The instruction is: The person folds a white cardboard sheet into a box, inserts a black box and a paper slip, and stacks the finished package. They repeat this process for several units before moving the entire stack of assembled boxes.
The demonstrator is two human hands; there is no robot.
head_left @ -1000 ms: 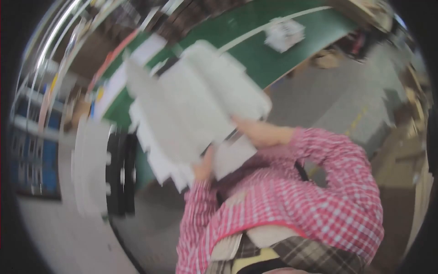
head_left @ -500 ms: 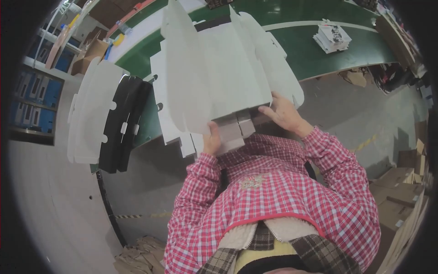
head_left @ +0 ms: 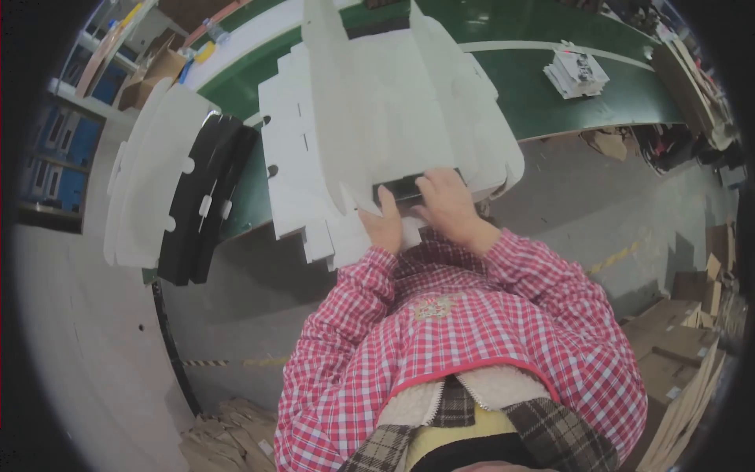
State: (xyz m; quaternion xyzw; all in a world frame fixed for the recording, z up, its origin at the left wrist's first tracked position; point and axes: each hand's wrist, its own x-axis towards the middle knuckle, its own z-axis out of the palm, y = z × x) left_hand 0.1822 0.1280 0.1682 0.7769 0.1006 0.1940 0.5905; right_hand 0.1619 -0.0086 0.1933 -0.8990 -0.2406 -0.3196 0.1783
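Fingers of both hands point(head_left: 425, 208) pinch white die-cut carton blank point(head_left: 393, 118), flaps splayed.

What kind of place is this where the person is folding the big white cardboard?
It looks like a packaging workshop or factory line. A long green conveyor belt runs past, stacks of flat white and black box blanks wait beside it, and brown cartons are piled on the floor. Both hands press on a white box blank.
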